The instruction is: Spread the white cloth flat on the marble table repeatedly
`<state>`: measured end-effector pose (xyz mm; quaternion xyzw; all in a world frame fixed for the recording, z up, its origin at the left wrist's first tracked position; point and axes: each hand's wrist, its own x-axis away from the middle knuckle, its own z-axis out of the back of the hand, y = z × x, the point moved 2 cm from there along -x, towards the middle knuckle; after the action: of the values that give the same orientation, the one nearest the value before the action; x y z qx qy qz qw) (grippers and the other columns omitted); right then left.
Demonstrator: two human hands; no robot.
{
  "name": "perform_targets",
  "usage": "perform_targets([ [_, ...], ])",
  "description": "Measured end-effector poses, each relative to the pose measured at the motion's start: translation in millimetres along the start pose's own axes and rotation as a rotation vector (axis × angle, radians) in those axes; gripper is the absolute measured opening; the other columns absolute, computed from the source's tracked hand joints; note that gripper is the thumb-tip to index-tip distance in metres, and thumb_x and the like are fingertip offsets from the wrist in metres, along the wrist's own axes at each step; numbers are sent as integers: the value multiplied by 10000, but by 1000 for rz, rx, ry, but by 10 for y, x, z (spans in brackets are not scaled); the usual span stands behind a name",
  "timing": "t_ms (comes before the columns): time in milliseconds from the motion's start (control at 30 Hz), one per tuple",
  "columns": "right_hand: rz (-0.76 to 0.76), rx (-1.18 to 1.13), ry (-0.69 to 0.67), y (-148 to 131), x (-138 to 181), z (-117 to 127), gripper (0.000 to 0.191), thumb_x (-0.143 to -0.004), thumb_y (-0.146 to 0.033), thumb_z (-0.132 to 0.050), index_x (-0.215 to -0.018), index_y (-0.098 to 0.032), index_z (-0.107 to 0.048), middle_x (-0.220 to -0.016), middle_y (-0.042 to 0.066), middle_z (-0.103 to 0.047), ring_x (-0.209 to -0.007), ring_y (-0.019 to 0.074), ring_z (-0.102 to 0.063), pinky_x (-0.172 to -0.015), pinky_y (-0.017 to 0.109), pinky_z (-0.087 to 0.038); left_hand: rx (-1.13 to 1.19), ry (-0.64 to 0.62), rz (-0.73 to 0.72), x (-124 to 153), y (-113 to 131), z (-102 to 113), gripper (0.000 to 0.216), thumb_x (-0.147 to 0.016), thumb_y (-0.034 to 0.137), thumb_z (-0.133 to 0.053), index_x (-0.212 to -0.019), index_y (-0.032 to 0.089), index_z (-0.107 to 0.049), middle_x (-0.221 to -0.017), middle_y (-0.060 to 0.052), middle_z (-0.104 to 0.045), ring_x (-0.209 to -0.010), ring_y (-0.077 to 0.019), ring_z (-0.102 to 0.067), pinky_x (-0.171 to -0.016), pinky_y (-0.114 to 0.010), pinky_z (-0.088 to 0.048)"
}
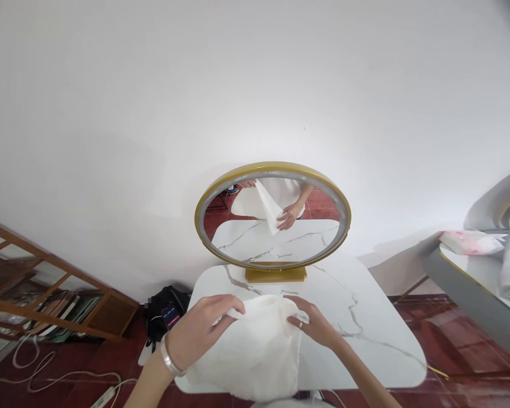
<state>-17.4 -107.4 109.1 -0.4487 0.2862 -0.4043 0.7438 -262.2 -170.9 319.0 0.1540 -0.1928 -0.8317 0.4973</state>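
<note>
A white cloth (pixel 259 351) with a scalloped edge hangs between my two hands, above the front of a white marble-patterned table (pixel 365 317). My left hand (pixel 208 323), with a silver bangle at the wrist, pinches the cloth's upper left edge. At its upper right, my right hand (pixel 312 320), wearing a ring, grips a folded-over corner. Just beyond the cloth stands an oval mirror (pixel 272 263) with a gold frame and gold base (pixel 276 275). Its glass reflects the cloth, both hands and the tabletop.
Left of the table are a black bag (pixel 178 297), a phone (pixel 170 315) and a wooden shelf (pixel 110 306) with books. White cables and a power strip (pixel 104 398) lie on the red floor. A second table (pixel 471 283) at right holds a pink-white tissue pack (pixel 471 242).
</note>
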Motion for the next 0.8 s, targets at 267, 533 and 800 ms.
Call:
perform_targets([
  [267, 64, -178, -188, -8, -203, -10, 381, -766, -615, -594, -825, -244, -654, -1495, 31, -335, -1377, 261, -291, -1060, 427, -344, -18, -31, -23, 126, 32, 10, 237, -866, 89, -386, -898, 243, -563, -890, 35, -671, -832, -104, -616, -761, -192, -447],
  [533, -178, -347, -647, 24, -579, -243, 305, -636, -473, -757, -817, -237, -690, -1251, -2, -581, -1229, 237, -443, -1048, 333, -319, -74, -135, -102, 202, 214, -62, 346, -765, -26, -364, -876, 233, -564, -830, 20, -638, -780, -133, -576, -719, -223, -433],
  [800, -388, -419, -691, 270, -532, -477, 363, -566, -453, -783, -776, -173, -686, -826, 46, -642, -848, 175, -594, -754, 292, -470, -40, -168, -61, 276, 202, -118, 313, -801, 3, -375, -879, 229, -577, -826, 11, -635, -790, -141, -569, -717, -232, -436],
])
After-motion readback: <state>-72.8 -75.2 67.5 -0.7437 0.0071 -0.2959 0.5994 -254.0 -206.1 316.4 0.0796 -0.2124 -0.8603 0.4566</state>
